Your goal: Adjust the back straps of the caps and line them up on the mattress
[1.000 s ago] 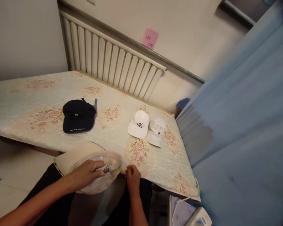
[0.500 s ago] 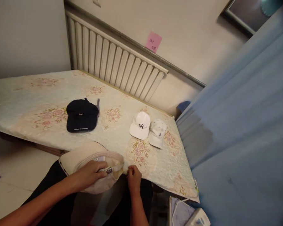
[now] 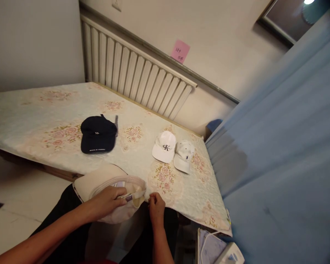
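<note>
A cream cap (image 3: 104, 176) is held over my lap at the table's front edge, its inside turned up and its brim towards the left. My left hand (image 3: 111, 200) is closed on it, thumb and fingers gripping near a small dark label by the back strap. Just right of the cap, my right hand (image 3: 156, 204) has its fingers curled in a pinch; what lies between them, if anything, is hidden. A dark navy cap (image 3: 98, 134) rests on the table to the left. Two white caps, one with black letters (image 3: 164, 147) and one with a small dark emblem (image 3: 183, 156), lie side by side farther right.
A flowered cloth (image 3: 143, 157) covers the table. Behind it stand a white radiator (image 3: 137, 69) and a wall with a pink note (image 3: 180, 51). A blue curtain (image 3: 277, 154) hangs along the right side. Low at the right is a white appliance (image 3: 231, 253) with a cord.
The view has shifted slightly, so the table and caps appear a little farther right. Both hands keep nearly the same pose, the left still holding the cream cap.
</note>
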{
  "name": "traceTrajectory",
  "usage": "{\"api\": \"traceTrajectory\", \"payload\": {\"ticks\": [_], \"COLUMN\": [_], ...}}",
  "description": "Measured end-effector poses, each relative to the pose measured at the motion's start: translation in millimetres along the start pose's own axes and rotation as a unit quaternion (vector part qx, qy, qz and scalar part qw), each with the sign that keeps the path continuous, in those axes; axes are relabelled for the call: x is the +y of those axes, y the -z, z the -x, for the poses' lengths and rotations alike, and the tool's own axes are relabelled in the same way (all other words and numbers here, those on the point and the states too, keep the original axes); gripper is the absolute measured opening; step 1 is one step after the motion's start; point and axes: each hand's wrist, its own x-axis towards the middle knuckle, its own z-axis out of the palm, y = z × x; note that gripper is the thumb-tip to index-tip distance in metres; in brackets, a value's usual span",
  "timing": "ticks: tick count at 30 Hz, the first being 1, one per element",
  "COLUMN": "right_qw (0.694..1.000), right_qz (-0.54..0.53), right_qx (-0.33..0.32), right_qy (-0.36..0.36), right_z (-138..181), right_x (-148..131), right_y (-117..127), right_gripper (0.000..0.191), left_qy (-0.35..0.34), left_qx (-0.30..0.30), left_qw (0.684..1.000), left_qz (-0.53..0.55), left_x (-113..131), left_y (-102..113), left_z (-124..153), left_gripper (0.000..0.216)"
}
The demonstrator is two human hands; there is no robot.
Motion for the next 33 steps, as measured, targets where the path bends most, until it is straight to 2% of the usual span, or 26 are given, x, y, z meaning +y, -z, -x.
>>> {"api": "traceTrajectory", "payload": {"ticks": [33], "right_qw": [0.999], "right_qz": [0.028], "right_qx": [0.003], "right_qy": [0.017], "right_z": [3.0], "right_x": [-9.0], "right_y": [0.8], "right_gripper": [0.023], "left_qy": [0.008], "left_qx": [0.008], "left_qw": [1.0], "left_qz": [0.005], "left_x": [-8.8], "left_y": [-4.9], "left_z": [-0.6], "left_gripper": [0.018]}}
